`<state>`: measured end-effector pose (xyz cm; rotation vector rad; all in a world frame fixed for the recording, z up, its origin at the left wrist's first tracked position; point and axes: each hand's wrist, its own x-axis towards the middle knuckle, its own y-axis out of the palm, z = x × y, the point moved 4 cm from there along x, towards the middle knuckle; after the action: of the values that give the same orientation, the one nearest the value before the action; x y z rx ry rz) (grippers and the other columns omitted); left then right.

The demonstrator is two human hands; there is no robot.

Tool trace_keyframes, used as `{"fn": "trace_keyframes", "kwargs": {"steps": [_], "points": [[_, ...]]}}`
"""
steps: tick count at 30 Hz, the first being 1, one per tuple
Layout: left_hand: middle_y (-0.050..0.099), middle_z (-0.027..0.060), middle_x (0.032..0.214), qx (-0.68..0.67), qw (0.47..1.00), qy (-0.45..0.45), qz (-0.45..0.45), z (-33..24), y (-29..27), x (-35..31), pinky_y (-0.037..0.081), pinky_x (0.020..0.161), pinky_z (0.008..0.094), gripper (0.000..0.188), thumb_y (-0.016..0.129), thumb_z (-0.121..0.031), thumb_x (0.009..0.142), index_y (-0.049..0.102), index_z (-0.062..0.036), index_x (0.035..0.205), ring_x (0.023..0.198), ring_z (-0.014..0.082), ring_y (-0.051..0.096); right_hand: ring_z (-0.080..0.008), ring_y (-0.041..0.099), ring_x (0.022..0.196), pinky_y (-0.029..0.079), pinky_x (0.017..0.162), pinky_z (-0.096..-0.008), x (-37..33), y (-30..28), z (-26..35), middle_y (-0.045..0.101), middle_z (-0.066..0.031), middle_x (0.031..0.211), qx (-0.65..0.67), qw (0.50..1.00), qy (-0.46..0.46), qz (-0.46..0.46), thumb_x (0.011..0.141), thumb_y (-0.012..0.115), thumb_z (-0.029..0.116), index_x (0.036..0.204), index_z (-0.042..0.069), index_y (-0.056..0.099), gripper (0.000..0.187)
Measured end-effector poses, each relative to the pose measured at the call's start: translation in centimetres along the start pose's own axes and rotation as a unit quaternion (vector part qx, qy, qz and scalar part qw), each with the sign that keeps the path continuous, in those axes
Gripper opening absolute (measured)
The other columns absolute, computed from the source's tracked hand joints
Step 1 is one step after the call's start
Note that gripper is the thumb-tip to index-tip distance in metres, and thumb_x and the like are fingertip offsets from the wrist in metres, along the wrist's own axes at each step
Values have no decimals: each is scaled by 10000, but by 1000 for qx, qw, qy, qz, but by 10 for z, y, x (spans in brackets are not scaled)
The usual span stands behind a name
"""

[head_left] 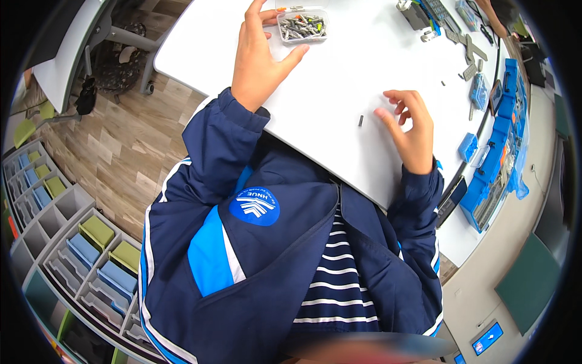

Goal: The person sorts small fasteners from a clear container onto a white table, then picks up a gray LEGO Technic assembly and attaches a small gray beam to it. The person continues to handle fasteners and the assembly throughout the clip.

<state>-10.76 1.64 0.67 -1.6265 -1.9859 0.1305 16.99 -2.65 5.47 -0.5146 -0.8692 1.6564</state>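
My left hand (262, 60) is spread around the near left side of a small clear plastic box (302, 41). Its fingertips are by the box's left wall and its thumb is near the front; I cannot tell whether they touch it. Many small grey and black pins (301, 26), some orange and yellow-green, fill the box. My right hand (414, 128) hovers over the white table, fingers curved and parted from the thumb, with nothing seen in them. Just left of it lies a short dark pin (361, 121).
Blue trays (485, 182) of parts line the table's right side. Grey building pieces (468, 57) and a grey block assembly (414, 14) lie toward the far right. Another person's arm (492, 19) shows at the top right. The table edge (309, 159) runs close before me.
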Motion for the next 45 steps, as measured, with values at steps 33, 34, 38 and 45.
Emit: {"fn": "trace_keyframes", "kwargs": {"steps": [33, 34, 38, 45], "points": [[658, 157, 1341, 25, 998, 47, 33, 7, 4, -6, 470, 1041, 437, 952, 877, -210, 822, 318, -99, 1585, 1237, 299, 628, -337, 626, 866, 510, 756, -388, -1, 31, -12, 634, -155, 957, -36, 981, -131, -140, 863, 683, -99, 1003, -1, 616, 184], [661, 157, 1335, 32, 997, 58, 39, 7, 5, -6, 472, 1038, 439, 953, 879, -213, 820, 320, -97, 1584, 1232, 298, 632, -337, 631, 861, 513, 753, -384, 8, 34, -7, 634, -155, 960, -7, 983, -135, -127, 864, 684, -99, 1004, -3, 617, 182], [670, 152, 1257, 2, 997, 61, 57, 6, 6, -6, 468, 1061, 419, 944, 883, -148, 773, 365, -48, 1555, 1167, 310, 621, -306, 654, 841, 534, 745, -354, 54, 45, 20, 646, -144, 987, 62, 971, -209, -102, 888, 700, -69, 1019, -2, 654, 154], [673, 138, 1258, -18, 996, 37, 76, -2, 5, -5, 472, 1055, 419, 920, 875, -119, 763, 391, -41, 1541, 1159, 309, 626, -267, 669, 917, 543, 776, -338, 104, 62, 49, 684, -115, 1067, 72, 941, -319, -87, 874, 762, -4, 1082, 19, 712, 216]]}}
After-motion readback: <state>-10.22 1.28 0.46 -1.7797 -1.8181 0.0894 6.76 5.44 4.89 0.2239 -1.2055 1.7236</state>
